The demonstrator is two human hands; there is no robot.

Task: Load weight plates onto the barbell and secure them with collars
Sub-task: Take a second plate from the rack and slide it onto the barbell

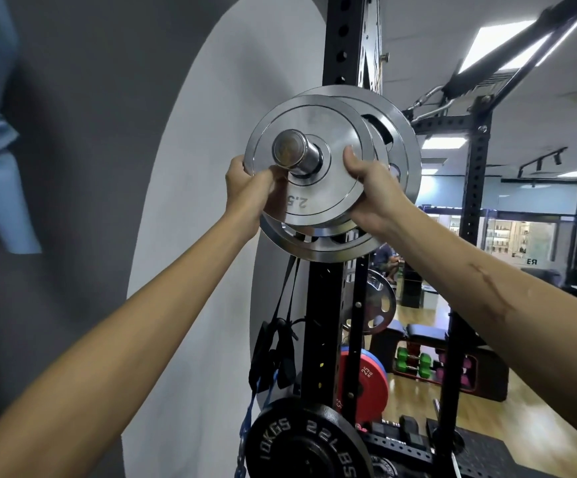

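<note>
**2.5 plate going on the sleeve, collar still to come**

The small chrome 2.5 plate (309, 160) is already threaded over the barbell sleeve (295, 151), with the sleeve end poking out through its hole toward the camera. Right behind it sits a bigger chrome plate with grip slots (397, 146). I can't tell if the two are touching flat yet or if there's a gap.

The left hand (250, 191) is clamped on the plate's lower left edge, fingers wrapped over the rim. The right hand (371, 191) is clamped on the lower right edge with the thumb pressed on the plate face. Both arms are reaching up, so the bar sits high.

My take on doing this bit well: push evenly with both hands so the plate stays square to the sleeve and doesn't bind, and run it all the way back until it seats against the big plate. Mind the fingers curled behind the rim, that's a pinch spot. No collar in sight, so that needs fetching after.

Around it: the black perforated upright of the rack (335, 39), a black 10KGS/22LBS plate (309, 443) stored low down, a red 25 kg bumper plate (366, 381), straps (280, 357) hanging off the rack. Grey-and-white wall on the left, wood floor (414, 398), green dumbbells (414, 365) further back.
</note>
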